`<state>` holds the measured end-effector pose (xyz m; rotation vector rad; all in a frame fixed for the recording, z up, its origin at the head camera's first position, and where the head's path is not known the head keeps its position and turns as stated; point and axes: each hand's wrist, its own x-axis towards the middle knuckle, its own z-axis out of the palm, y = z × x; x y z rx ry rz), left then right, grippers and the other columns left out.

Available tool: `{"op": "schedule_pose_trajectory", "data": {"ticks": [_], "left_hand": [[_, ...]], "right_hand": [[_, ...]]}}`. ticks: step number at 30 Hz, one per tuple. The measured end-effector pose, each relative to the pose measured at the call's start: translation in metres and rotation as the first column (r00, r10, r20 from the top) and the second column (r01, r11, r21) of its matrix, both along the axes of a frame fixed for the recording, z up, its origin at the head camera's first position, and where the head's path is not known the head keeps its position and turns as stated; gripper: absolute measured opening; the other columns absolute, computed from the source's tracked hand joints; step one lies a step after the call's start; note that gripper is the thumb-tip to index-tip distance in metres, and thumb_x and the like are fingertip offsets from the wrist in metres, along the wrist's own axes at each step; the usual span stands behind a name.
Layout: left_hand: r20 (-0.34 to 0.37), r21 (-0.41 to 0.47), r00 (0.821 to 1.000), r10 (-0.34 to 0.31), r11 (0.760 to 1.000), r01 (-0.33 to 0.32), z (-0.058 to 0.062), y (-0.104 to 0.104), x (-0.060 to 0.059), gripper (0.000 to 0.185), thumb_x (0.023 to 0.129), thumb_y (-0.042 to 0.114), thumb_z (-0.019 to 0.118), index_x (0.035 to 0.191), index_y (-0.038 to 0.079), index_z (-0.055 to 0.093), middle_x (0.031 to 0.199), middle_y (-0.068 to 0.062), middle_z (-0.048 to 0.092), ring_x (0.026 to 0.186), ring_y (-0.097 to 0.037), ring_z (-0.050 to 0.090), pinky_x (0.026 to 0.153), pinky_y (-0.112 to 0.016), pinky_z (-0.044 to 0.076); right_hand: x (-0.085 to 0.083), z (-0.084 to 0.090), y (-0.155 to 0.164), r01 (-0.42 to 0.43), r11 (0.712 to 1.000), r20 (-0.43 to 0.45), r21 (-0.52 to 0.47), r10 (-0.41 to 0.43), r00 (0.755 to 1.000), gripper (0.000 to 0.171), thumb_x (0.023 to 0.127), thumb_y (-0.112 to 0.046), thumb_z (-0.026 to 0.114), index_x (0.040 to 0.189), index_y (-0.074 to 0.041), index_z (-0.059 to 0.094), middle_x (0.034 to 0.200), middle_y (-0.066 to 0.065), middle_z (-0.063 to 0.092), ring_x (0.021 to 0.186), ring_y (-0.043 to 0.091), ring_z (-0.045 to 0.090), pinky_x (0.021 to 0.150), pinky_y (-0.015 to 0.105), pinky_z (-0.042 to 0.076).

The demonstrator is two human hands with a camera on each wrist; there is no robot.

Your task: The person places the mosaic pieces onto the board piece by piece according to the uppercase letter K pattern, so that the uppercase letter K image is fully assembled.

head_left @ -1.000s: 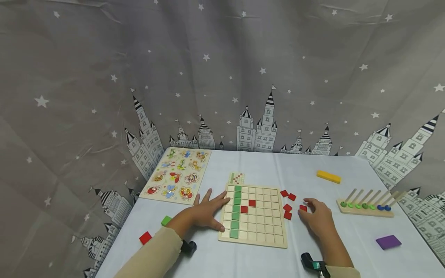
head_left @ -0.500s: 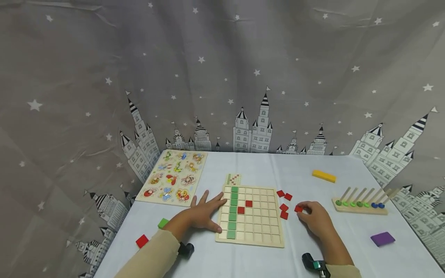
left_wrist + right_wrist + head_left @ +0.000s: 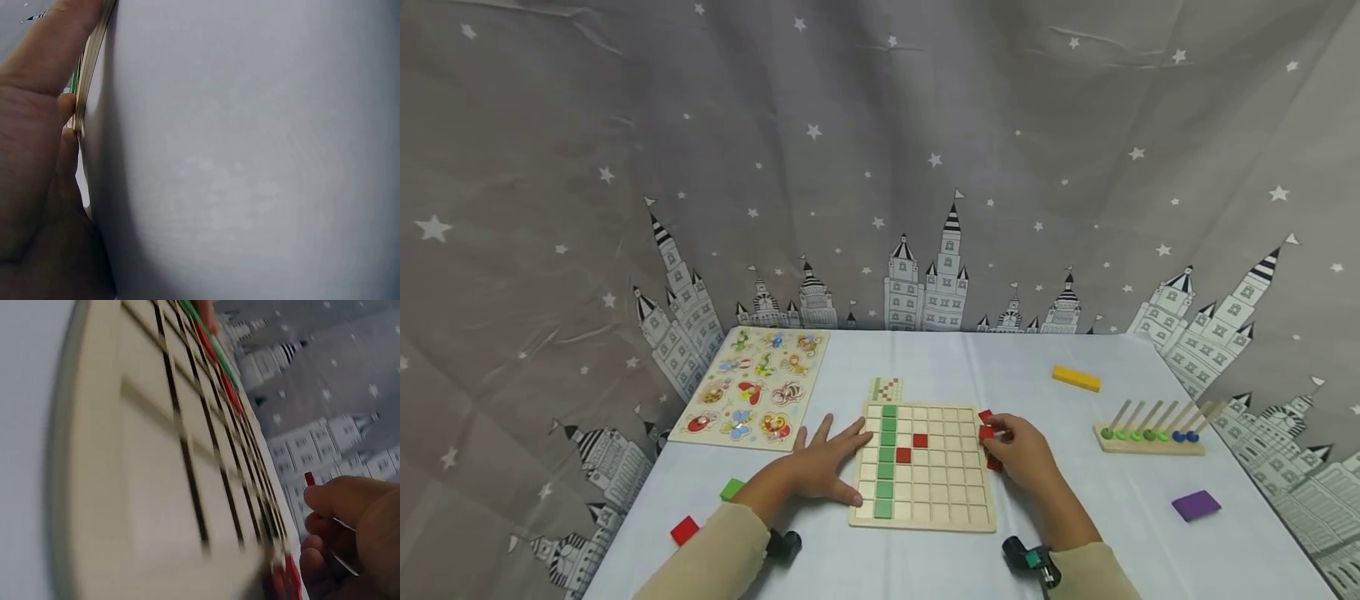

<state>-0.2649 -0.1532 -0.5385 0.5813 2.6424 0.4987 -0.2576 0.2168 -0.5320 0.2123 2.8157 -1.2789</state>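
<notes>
A wooden grid board (image 3: 925, 492) lies on the white table, with a column of green tiles (image 3: 887, 458) and two red tiles (image 3: 912, 447) set in it. My left hand (image 3: 823, 467) lies flat with fingers spread, touching the board's left edge (image 3: 84, 94). My right hand (image 3: 1018, 450) is at the board's right edge and pinches a red tile (image 3: 987, 432) in its fingertips (image 3: 315, 497). More loose red tiles (image 3: 992, 461) lie partly hidden under that hand. In the right wrist view the board (image 3: 156, 475) fills the frame.
An animal peg puzzle (image 3: 752, 387) lies at the back left. A yellow block (image 3: 1076, 377), a wooden bead rack (image 3: 1150, 433) and a purple tile (image 3: 1196, 505) are on the right. A green tile (image 3: 732, 489) and a red tile (image 3: 685, 530) lie near the left front.
My right hand has picked up a red tile from the loose group and moved it left to the board's right edge. The left hand has stayed on the board's left edge.
</notes>
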Motion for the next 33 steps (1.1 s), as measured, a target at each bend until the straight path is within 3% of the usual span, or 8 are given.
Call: {"op": "schedule_pose_trajectory", "data": {"ticks": [3,6,10,13,18,26,33], "left_hand": [[-0.002,-0.001,1.000,-0.003,1.000,0.003,0.000,0.000,-0.001,0.118,0.064,0.080,0.081,0.164,0.043,0.030,0.177,0.014,0.007,0.162,-0.043,-0.011,0.119,-0.077,-0.012],[-0.001,0.005,1.000,-0.002,1.000,0.002,0.000,-0.001,-0.001,0.117,0.065,0.080,0.081,0.164,0.043,0.031,0.177,0.014,0.007,0.162,-0.043,-0.011,0.119,-0.077,-0.012],[-0.001,0.014,1.000,-0.003,1.000,0.003,0.002,-0.002,0.000,0.115,0.066,0.079,0.081,0.164,0.043,0.031,0.177,0.016,0.007,0.162,-0.043,-0.011,0.119,-0.076,-0.013],[0.001,0.024,1.000,-0.005,1.000,0.005,0.004,-0.001,0.001,0.115,0.067,0.077,0.082,0.164,0.042,0.032,0.177,0.015,0.008,0.162,-0.043,-0.011,0.119,-0.076,-0.012],[0.007,0.021,1.000,-0.010,1.000,0.009,0.004,-0.001,0.000,0.115,0.067,0.078,0.082,0.164,0.042,0.031,0.177,0.015,0.007,0.161,-0.043,-0.012,0.119,-0.077,-0.013],[-0.008,0.004,1.000,-0.019,1.000,0.019,0.003,-0.002,-0.004,0.116,0.068,0.079,0.080,0.165,0.043,0.028,0.177,0.015,0.005,0.161,-0.043,-0.012,0.118,-0.078,-0.011],[0.008,0.001,1.000,-0.008,1.000,0.008,0.004,-0.003,-0.001,0.117,0.066,0.078,0.081,0.165,0.042,0.029,0.177,0.015,0.006,0.161,-0.042,-0.013,0.119,-0.077,-0.012]], "right_hand": [[-0.010,0.002,-0.025,-0.075,0.997,-0.034,-0.011,0.075,0.997,0.036,0.094,-0.016,0.076,0.130,-0.014,0.071,0.121,0.005,0.070,0.097,0.019,0.063,0.075,0.034,0.057],[-0.019,-0.001,-0.047,-0.155,0.987,-0.066,0.033,0.157,0.985,0.030,0.095,-0.016,0.076,0.125,-0.014,0.073,0.118,0.004,0.071,0.101,0.019,0.064,0.084,0.039,0.057],[-0.029,-0.008,-0.064,-0.197,0.974,-0.086,0.108,0.207,0.975,0.024,0.095,-0.016,0.076,0.119,-0.015,0.075,0.114,0.004,0.069,0.102,0.021,0.064,0.091,0.045,0.056],[-0.033,-0.012,-0.068,-0.188,0.971,-0.082,0.147,0.202,0.976,0.023,0.095,-0.016,0.076,0.119,-0.015,0.075,0.111,0.004,0.067,0.100,0.020,0.062,0.089,0.044,0.056],[-0.034,-0.009,-0.070,-0.178,0.978,-0.052,0.112,0.185,0.981,0.026,0.096,-0.016,0.075,0.121,-0.014,0.074,0.107,0.003,0.067,0.095,0.020,0.059,0.085,0.043,0.055],[-0.037,-0.001,-0.073,-0.146,0.981,-0.030,0.127,0.151,0.988,0.016,0.096,-0.018,0.074,0.113,-0.017,0.076,0.099,0.001,0.067,0.089,0.020,0.057,0.080,0.039,0.052],[-0.040,0.004,-0.048,-0.142,0.988,-0.069,0.068,0.146,0.987,0.023,0.099,-0.019,0.070,0.120,-0.012,0.074,0.113,0.009,0.068,0.103,0.026,0.063,0.086,0.045,0.055]]}}
